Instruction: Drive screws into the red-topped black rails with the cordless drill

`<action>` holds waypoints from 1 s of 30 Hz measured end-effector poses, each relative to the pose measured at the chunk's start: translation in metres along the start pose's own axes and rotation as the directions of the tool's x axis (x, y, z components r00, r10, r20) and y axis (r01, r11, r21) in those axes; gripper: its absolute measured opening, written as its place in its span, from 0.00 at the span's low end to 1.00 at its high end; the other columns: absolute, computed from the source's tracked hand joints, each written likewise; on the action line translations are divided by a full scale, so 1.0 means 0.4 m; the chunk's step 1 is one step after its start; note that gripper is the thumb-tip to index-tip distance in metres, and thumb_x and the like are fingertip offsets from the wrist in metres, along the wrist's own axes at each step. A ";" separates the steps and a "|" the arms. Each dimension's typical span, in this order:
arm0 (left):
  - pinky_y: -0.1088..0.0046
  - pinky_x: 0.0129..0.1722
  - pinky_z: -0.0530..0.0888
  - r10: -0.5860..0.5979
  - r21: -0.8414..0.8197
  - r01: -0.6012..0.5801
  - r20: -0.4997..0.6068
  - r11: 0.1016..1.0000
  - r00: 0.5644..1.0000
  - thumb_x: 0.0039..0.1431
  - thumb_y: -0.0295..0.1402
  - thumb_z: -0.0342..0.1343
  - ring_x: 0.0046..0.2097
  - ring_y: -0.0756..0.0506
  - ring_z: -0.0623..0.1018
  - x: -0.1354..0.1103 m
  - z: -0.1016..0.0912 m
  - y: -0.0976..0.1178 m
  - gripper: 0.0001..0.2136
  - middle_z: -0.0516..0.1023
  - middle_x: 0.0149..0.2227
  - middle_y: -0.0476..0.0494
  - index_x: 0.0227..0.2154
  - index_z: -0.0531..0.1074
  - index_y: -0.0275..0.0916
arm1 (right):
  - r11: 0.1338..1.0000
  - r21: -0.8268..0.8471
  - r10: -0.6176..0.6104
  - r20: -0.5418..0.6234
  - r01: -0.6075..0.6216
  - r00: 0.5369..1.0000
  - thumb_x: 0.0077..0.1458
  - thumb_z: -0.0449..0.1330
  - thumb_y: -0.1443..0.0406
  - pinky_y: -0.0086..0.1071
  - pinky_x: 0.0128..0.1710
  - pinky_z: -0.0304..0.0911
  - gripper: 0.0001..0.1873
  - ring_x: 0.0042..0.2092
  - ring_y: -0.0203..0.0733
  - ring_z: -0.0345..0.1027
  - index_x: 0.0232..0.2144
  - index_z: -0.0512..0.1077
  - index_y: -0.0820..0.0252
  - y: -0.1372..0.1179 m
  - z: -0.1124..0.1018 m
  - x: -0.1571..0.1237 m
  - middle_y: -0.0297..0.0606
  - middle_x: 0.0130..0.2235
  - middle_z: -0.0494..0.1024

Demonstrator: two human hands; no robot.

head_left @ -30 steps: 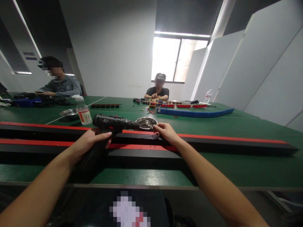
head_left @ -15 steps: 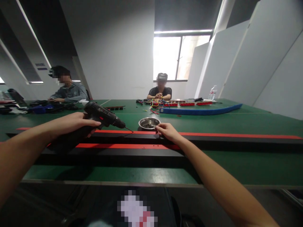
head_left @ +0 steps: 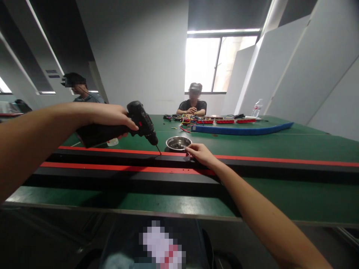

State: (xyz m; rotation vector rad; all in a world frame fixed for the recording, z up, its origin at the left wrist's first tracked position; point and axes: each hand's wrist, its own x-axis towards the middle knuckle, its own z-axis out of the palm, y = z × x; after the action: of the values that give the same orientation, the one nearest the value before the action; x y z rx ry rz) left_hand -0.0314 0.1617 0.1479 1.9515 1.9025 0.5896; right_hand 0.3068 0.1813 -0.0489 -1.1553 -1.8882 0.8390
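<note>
My left hand is wrapped around the handle of a black cordless drill. The drill is tilted, its long thin bit pointing down, with the tip at the far black bar with a red top strip. Beside the near rim of a small metal bowl, my right hand has its fingers pinched together; what they hold, if anything, is too small to make out. Small dark pieces lie in the bowl. A second black bar with a red strip runs parallel, closer to me, with small holes in its strip.
A long blue strip lies on the green table beyond the bowl. Behind it are coloured wires and red parts. A water bottle stands at the back right. Two people sit across the table.
My left hand has raised the drill and tipped it steeper, with the bit still at the far bar. My right hand stays by the bowl. The view has shifted slightly.
</note>
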 end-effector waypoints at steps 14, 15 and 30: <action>0.53 0.44 0.69 0.325 0.790 -0.118 -0.107 0.601 0.940 0.48 0.47 0.67 0.41 0.31 0.77 -0.018 0.117 0.165 0.27 0.79 0.37 0.26 0.45 0.80 0.30 | 1.000 -0.022 -0.004 0.003 0.004 1.000 0.62 0.59 0.54 0.29 0.27 0.58 0.18 0.29 0.38 0.66 0.32 0.77 0.64 -0.008 0.002 -0.007 0.42 0.30 0.79; 0.53 0.44 0.69 0.318 0.796 -0.109 -0.108 0.595 0.942 0.49 0.48 0.66 0.42 0.31 0.77 -0.015 0.116 0.165 0.27 0.79 0.37 0.25 0.45 0.80 0.30 | 1.000 -0.018 -0.003 0.000 0.003 1.000 0.62 0.59 0.54 0.29 0.27 0.58 0.18 0.29 0.38 0.66 0.32 0.77 0.64 -0.006 0.003 -0.007 0.41 0.30 0.79; 0.57 0.40 0.70 0.344 0.827 -0.105 -0.112 0.553 0.932 0.49 0.48 0.64 0.40 0.32 0.78 -0.017 0.120 0.192 0.25 0.79 0.36 0.25 0.41 0.80 0.29 | 0.999 -0.022 0.025 0.003 -0.025 1.000 0.62 0.59 0.54 0.28 0.25 0.56 0.17 0.27 0.36 0.65 0.33 0.77 0.63 -0.009 0.000 -0.009 0.41 0.30 0.79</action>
State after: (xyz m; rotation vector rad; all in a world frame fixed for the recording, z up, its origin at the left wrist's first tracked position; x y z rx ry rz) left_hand 0.0590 0.1539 0.1469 2.8457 2.3641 -0.0434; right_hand 0.3065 0.1766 -0.0467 -1.1942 -1.8930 0.8363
